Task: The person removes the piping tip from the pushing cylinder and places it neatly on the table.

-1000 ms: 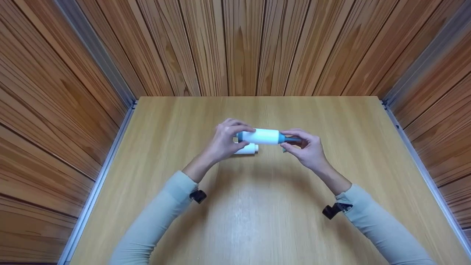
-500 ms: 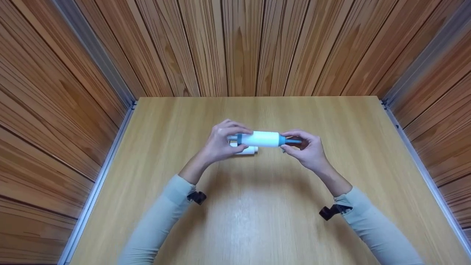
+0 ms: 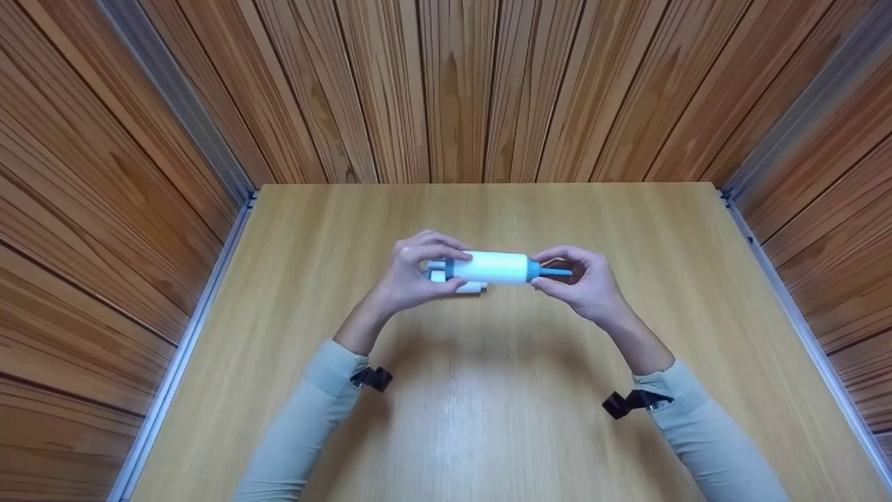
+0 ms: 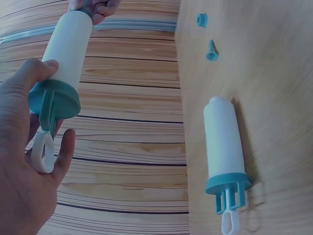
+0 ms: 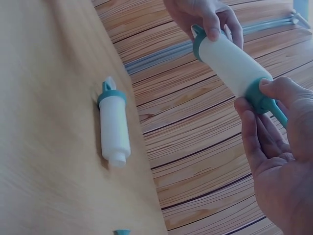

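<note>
Both hands hold a white icing syringe [image 3: 496, 268] sideways above the table. My left hand [image 3: 408, 275] grips the barrel's left end, thumb and fingers around it by the teal collar [image 4: 55, 100]. A white plunger ring [image 4: 43, 152] sticks out under that palm. At the opposite end, my right hand [image 3: 584, 282] pinches the teal nozzle cap [image 5: 257, 93] between thumb and fingers. Its long thin tip [image 3: 557, 272] points right, toward the palm. A second, similar syringe [image 4: 225, 139] with an uncapped white neck lies on the table, partly hidden behind the left hand in the head view.
Two small teal pieces lie on the wooden table [image 3: 488, 418] beyond the second syringe's neck: a cone-shaped nozzle [image 4: 212, 52] and a short round fitting [image 4: 201, 20]. Wood-plank walls [image 3: 460, 90] with metal rails [image 3: 188, 328] enclose the table at the back and sides.
The held syringe and both hands have come slightly toward the person. The left hand has shifted a little left, and more of the nozzle tip shows beside the right fingers.
</note>
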The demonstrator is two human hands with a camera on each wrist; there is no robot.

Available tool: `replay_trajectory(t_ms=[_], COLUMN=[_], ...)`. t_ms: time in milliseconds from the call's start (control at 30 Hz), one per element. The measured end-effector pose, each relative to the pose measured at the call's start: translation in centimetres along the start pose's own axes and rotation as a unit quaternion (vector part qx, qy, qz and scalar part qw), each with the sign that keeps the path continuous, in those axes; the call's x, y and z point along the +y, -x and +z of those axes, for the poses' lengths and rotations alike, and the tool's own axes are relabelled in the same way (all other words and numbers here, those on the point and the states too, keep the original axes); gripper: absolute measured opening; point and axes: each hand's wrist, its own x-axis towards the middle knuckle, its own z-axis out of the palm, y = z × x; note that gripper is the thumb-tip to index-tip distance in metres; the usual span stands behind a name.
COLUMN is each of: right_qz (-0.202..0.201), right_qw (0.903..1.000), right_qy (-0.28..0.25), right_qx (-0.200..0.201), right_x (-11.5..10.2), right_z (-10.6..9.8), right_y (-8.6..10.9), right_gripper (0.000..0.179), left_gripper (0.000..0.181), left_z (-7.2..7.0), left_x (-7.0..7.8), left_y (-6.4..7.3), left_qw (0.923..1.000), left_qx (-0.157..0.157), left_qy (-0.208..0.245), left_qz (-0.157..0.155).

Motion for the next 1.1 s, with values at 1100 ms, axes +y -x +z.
replay_trajectory(t_ms=[1100], right_qz=[-0.111], right_qw=[0.9933], right_qy=[-0.032], right_qx=[-0.006], right_x=[0.3], right_z=[0.8], right_y=[0.7], right_gripper=[0.034], left_gripper=[0.026], left_z=[-0.4], left_x=[1.0], left_y=[0.4], left_qw=[0.9992], left_qx=[0.007], left_qy=[-0.004], left_qz=[0.04])
